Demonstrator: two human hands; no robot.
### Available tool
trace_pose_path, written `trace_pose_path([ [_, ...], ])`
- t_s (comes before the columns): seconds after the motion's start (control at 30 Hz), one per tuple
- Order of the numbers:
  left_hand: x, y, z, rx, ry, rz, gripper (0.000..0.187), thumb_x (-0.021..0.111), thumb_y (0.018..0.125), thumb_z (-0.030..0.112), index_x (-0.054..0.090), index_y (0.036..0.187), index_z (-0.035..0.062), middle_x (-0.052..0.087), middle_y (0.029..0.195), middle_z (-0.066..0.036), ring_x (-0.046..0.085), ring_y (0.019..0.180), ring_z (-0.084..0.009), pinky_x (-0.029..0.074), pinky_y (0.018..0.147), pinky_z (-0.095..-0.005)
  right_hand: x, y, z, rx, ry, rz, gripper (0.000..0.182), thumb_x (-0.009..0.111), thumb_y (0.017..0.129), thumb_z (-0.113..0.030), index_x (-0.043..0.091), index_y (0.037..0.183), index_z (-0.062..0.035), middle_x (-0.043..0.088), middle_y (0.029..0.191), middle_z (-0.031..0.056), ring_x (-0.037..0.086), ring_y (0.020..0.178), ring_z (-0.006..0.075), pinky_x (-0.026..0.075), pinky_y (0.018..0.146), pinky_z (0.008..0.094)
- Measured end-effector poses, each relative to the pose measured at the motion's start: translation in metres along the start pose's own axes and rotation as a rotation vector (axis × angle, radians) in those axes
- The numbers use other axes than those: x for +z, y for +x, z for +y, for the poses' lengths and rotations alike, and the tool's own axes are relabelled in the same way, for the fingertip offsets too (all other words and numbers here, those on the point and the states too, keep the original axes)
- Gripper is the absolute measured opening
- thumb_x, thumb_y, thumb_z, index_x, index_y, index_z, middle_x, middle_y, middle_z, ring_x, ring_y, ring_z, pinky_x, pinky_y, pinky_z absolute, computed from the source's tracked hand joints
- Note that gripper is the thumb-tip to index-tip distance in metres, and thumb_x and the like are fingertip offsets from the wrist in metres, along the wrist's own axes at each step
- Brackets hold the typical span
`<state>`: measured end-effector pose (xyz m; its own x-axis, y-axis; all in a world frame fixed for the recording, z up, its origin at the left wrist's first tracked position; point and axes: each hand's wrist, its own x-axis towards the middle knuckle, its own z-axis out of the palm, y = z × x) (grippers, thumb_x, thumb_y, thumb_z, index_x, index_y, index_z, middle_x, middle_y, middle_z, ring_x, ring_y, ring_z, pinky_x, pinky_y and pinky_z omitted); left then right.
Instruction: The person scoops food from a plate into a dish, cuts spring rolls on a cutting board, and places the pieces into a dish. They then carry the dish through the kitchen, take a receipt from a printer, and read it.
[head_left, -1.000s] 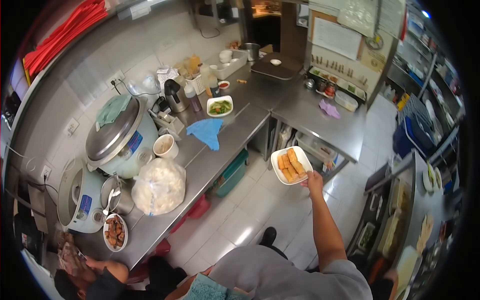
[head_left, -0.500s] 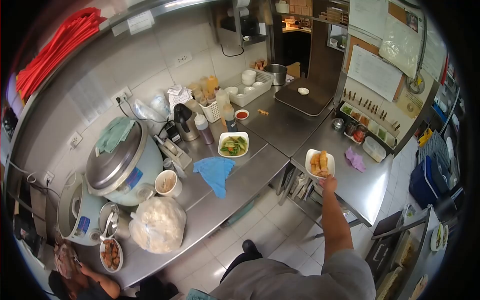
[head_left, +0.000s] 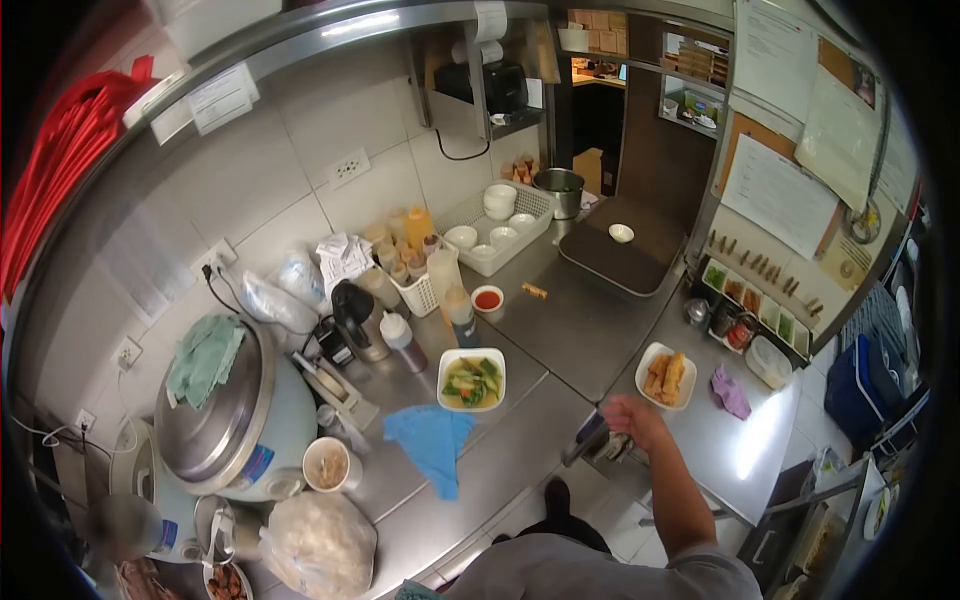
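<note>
My right hand (head_left: 634, 418) hovers at the front edge of the right-hand steel counter, apart from the bowl and holding nothing, its fingers loosely stretched to the left. Just beyond it, a white bowl of fried rolls (head_left: 668, 378) rests on the counter. To the left stands a square white bowl (head_left: 472, 381) of green vegetables in broth. In front of that bowl lies a crumpled blue cloth (head_left: 430, 440). A small dish of red sauce (head_left: 487, 299) sits behind it. My left hand is out of view.
A purple cloth (head_left: 730, 391) lies right of the rolls, near a garnish rack (head_left: 757, 308). A dark tray (head_left: 620, 260) holds one small dish. Bottles, a big rice cooker (head_left: 215, 400) and a bag of pale food (head_left: 318, 535) line the left counter.
My right hand has let go of the bowl of fried rolls and drawn back to the left. The bowl stays on the counter. My view has shifted, and the co-worker at lower left is mostly out of frame.
</note>
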<state>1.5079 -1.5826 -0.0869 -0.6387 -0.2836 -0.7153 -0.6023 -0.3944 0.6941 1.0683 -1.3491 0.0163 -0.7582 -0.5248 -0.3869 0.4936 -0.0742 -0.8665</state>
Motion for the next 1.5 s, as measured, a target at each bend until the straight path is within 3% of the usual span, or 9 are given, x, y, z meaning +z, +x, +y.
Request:
trace_pose_path([
  [0.3, 0.049, 0.023, 0.149, -0.005, -0.137, 0.259, 0.042, 0.049, 0.091, 0.024, 0.047, 0.124, -0.0011, 0.051, 0.125, -0.013, 0.042, 0.121, -0.0239, 0.033, 0.1, -0.0369, 0.127, 0.182, -0.31, -0.489, -0.34, -0.409, 0.026, 0.05, 0.089, -0.027, 0.056, 0.105, -0.0073, 0.062, 0.092, 0.0047, 0.059, 0.072, 0.0091, 0.049, 0.062, 0.0222],
  [0.4, 0.066, 0.025, 0.183, 0.0, -0.174, 0.342, 0.041, 0.049, 0.091, 0.024, 0.047, 0.124, -0.0016, 0.052, 0.124, -0.014, 0.042, 0.121, -0.0248, 0.034, 0.099, -0.0378, 0.167, 0.249, -0.399, -0.604, -0.283, -0.479, 0.03, 0.051, 0.089, -0.032, 0.056, 0.108, -0.0088, 0.061, 0.099, 0.0031, 0.057, 0.083, 0.0096, 0.047, 0.071, 0.0258],
  [0.57, 0.087, 0.025, 0.226, -0.012, -0.225, 0.469, 0.041, 0.049, 0.091, 0.024, 0.048, 0.122, -0.0024, 0.052, 0.123, -0.016, 0.043, 0.12, -0.0263, 0.034, 0.098, -0.0392, 0.243, 0.334, -0.51, -0.87, -0.125, -0.391, 0.037, 0.052, 0.088, -0.036, 0.058, 0.11, -0.0065, 0.059, 0.105, 0.0056, 0.054, 0.097, 0.0146, 0.045, 0.082, 0.031],
  [0.7, 0.104, 0.015, 0.243, -0.017, -0.279, 0.567, 0.041, 0.049, 0.09, 0.024, 0.049, 0.121, -0.0031, 0.053, 0.122, -0.017, 0.044, 0.119, -0.0274, 0.035, 0.097, -0.0403, 0.296, 0.395, -0.571, -1.162, -0.366, -0.137, 0.046, 0.053, 0.085, -0.036, 0.056, 0.111, 0.0015, 0.058, 0.111, 0.0137, 0.052, 0.106, 0.0237, 0.041, 0.086, 0.036],
  [0.9, 0.134, -0.01, 0.242, -0.037, -0.384, 0.694, 0.04, 0.048, 0.09, 0.024, 0.05, 0.119, -0.0041, 0.053, 0.12, -0.019, 0.044, 0.117, -0.0292, 0.036, 0.096, -0.042, 0.325, 0.455, -0.601, -0.996, -0.614, -0.051, 0.057, 0.058, 0.08, -0.037, 0.052, 0.117, 0.0065, 0.053, 0.121, 0.022, 0.046, 0.115, 0.0303, 0.034, 0.095, 0.0353],
  [1.17, 0.162, -0.046, 0.265, -0.054, -0.364, 0.702, 0.04, 0.048, 0.089, 0.024, 0.052, 0.116, -0.0054, 0.054, 0.117, -0.022, 0.046, 0.115, -0.0315, 0.037, 0.095, -0.0442, 0.302, 0.42, -0.595, -0.918, -0.243, -0.358, 0.033, 0.061, 0.081, -0.032, 0.059, 0.105, -0.0102, 0.061, 0.1, 0.0024, 0.052, 0.1, 0.0162, 0.032, 0.091, 0.0301],
  [1.2, 0.16, -0.049, 0.27, -0.018, -0.322, 0.672, 0.04, 0.048, 0.089, 0.024, 0.052, 0.116, -0.0055, 0.054, 0.117, -0.022, 0.046, 0.115, -0.0318, 0.037, 0.095, -0.0445, 0.294, 0.414, -0.596, -0.915, -0.228, -0.43, 0.028, 0.06, 0.082, -0.031, 0.059, 0.103, -0.0122, 0.061, 0.096, -0.0005, 0.052, 0.096, 0.0135, 0.032, 0.089, 0.0292],
  [1.23, 0.132, -0.042, 0.268, 0.104, -0.097, 0.338, 0.058, 0.047, 0.091, 0.04, 0.039, 0.132, 0.0004, 0.046, 0.132, -0.012, 0.038, 0.126, -0.0265, 0.029, 0.105, -0.0407, 0.285, 0.406, -0.594, -0.926, -0.263, -0.468, 0.026, 0.06, 0.082, -0.03, 0.058, 0.101, -0.0121, 0.06, 0.095, -0.0014, 0.052, 0.094, 0.012, 0.033, 0.087, 0.0289],
  [1.5, 0.137, 0.002, 0.438, 0.809, 0.204, -0.086, 0.043, 0.048, 0.093, 0.025, 0.045, 0.128, 0.0007, 0.049, 0.129, -0.01, 0.045, 0.12, -0.0203, 0.034, 0.1, -0.0322, 0.223, 0.273, -0.498, -0.808, -0.252, -0.907, 0.022, 0.055, 0.086, -0.016, 0.054, 0.104, -0.0039, 0.059, 0.095, 0.0021, 0.055, 0.088, 0.0091, 0.043, 0.079, 0.0261],
])
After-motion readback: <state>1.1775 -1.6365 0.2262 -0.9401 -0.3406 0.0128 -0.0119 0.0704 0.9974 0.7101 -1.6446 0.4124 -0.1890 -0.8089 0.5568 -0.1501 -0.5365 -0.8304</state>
